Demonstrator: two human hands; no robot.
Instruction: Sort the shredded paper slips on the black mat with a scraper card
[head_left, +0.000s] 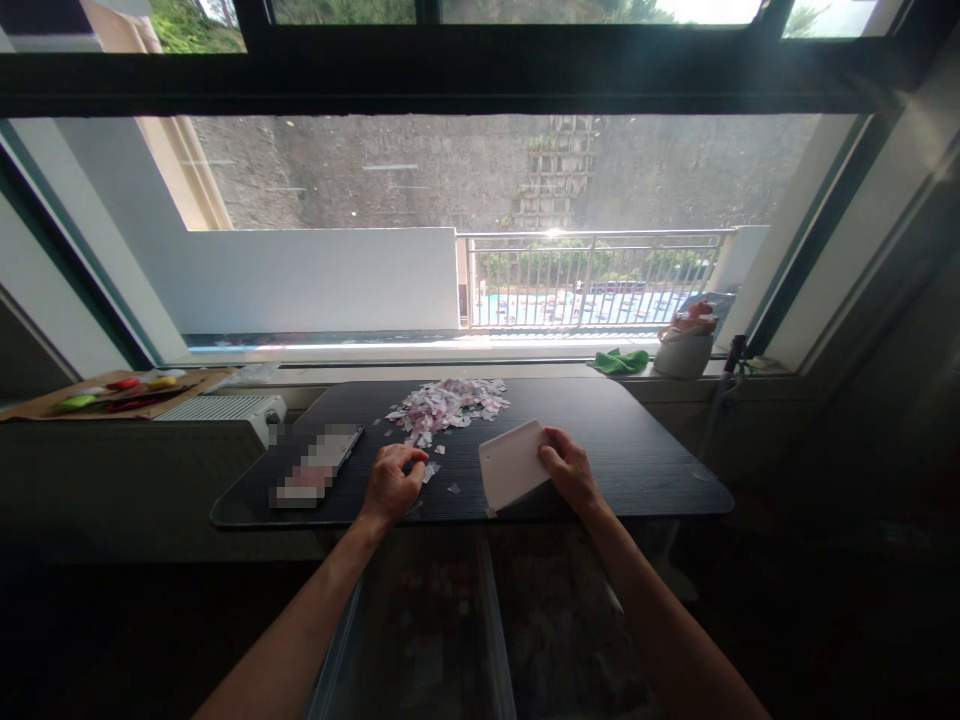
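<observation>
My right hand [568, 465] grips the right edge of a thin white rectangular panel [514, 466], thumb on its near face. The panel has rounded corners and a small dark hole near its left edge, and is held tilted above the dark table [637, 460]. My left hand [394, 483] is closed, fingers curled in a pinch over the table's front part; whatever it holds, if anything, is hidden. Beside its fingertips lies a small pale scrap [430, 472]. Beyond both hands spreads a heap of white and pinkish paper-like scraps [448, 405].
A phone-like slab [319, 467], its face blurred out, lies at the table's left. On the sill stand a green cloth [621, 362] and a whitish container [682, 355]. A cardboard sheet [45, 402] with colourful items lies far left. Clear-topped drawers or bins [427, 620] sit below the table.
</observation>
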